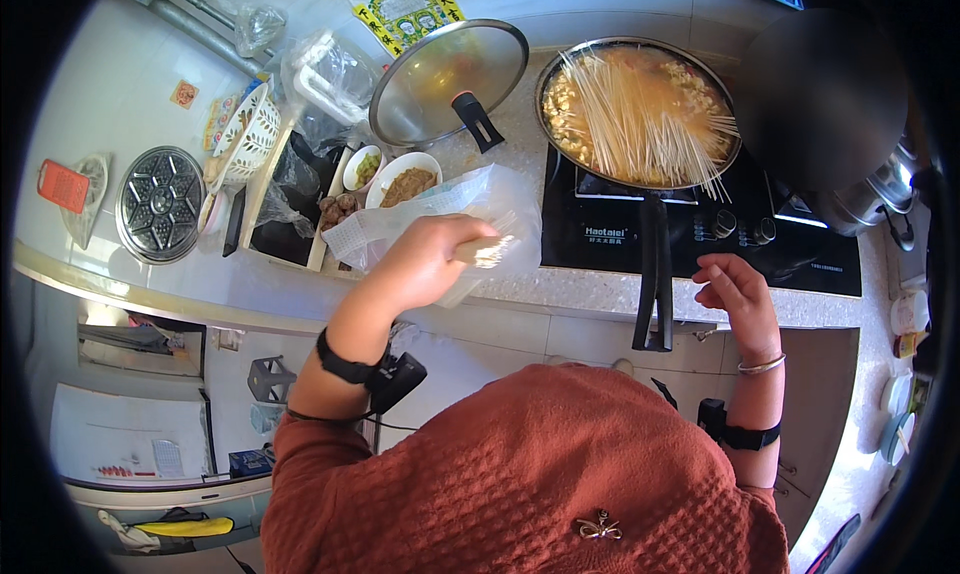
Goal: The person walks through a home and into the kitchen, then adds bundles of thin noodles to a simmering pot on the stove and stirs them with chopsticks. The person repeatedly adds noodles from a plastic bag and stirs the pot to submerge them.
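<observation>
My left hand point(427, 255) is closed around a bundle of dry noodles point(489, 251), its cut ends facing right. A clear plastic noodle bag point(517, 206) lies around and behind the bundle. At the front of the cooktop point(607, 253), my right hand point(739, 293) hovers with loosely curled fingers and nothing visible in it. A frying pan point(637, 109) of orange broth with egg-like pieces sits on the cooktop. Long pale noodles point(630, 120) lie across the broth, some ends sticking out over the rim. The pan's black handle point(654, 274) points toward me, between my hands.
A glass lid point(450, 79) leans behind the counter. Near it stand a bowl of brown paste point(409, 184), a small bowl of green bits point(365, 167) and brown round items point(337, 210). A steamer plate point(161, 205) and patterned basket point(251, 135) are left; a metal pot point(862, 203) is right.
</observation>
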Demonstrator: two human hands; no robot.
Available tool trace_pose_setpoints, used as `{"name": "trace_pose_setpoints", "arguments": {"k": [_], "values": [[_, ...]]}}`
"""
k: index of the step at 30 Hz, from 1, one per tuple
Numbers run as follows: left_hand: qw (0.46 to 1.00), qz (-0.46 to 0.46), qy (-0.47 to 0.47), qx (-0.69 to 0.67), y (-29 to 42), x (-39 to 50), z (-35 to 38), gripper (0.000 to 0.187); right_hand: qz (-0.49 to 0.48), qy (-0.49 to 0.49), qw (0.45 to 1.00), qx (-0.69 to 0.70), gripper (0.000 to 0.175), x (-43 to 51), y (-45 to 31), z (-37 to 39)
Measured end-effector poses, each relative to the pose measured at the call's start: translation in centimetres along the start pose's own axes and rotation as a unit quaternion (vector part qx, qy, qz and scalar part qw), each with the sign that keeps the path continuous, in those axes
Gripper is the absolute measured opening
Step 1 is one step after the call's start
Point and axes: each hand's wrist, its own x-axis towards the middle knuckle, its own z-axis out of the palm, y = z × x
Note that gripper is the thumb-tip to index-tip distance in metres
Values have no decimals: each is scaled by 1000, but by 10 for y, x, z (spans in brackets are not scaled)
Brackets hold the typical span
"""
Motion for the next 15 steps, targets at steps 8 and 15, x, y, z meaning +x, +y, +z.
{"name": "trace_pose_setpoints", "arguments": {"k": [8, 15], "values": [[974, -97, -40, 200, -74, 26, 44, 19, 0, -42, 999, 2, 22, -2, 17, 14], [985, -47, -10, 163, -100, 26, 64, 30, 30, -141, 983, -110, 24, 32, 40, 91]]}}
